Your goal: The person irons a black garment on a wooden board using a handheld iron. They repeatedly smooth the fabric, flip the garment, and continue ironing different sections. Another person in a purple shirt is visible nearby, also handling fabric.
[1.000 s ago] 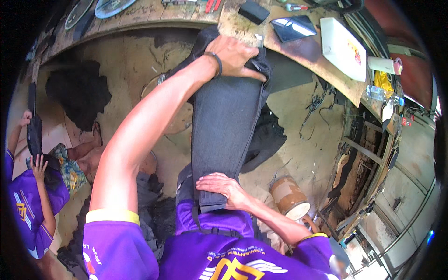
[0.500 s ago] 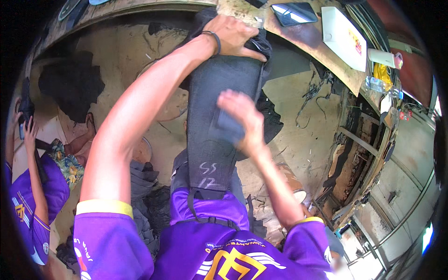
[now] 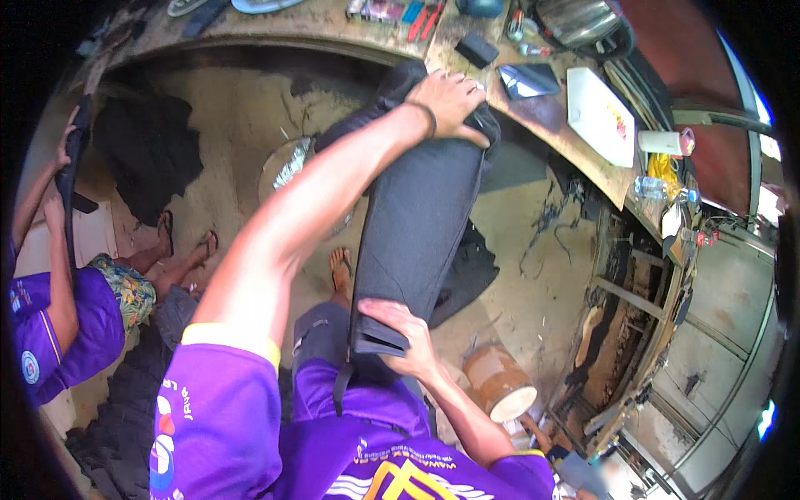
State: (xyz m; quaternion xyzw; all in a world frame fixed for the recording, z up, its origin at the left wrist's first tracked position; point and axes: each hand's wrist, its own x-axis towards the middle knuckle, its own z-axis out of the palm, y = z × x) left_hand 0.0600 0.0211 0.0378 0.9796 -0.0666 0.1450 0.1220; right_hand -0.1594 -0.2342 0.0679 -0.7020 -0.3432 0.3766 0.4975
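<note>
A long black fabric-covered piece (image 3: 421,221) slants from the workbench edge down to my lap, its surface smooth. My left hand (image 3: 450,104) grips its far end, fingers curled over the bunched black material there. Low on the piece, my right hand (image 3: 404,329) is closed around a dark flat block (image 3: 381,337), which lies against the near end. What the block is exactly I cannot make out. A thin black strap (image 3: 342,387) hangs from the near end over my lap.
On the bench (image 3: 550,137) lie a dark phone (image 3: 529,81), a white box (image 3: 600,117), a black block (image 3: 477,50) and a metal kettle (image 3: 577,21). A brown drum (image 3: 500,383) stands at lower right. Another person (image 3: 79,325) works at left near dark cloth (image 3: 142,150).
My right hand has slid down the black piece to its near end, where it covers the chalk marks. The view has shifted, showing more of the bench; my left hand keeps hold of the far end.
</note>
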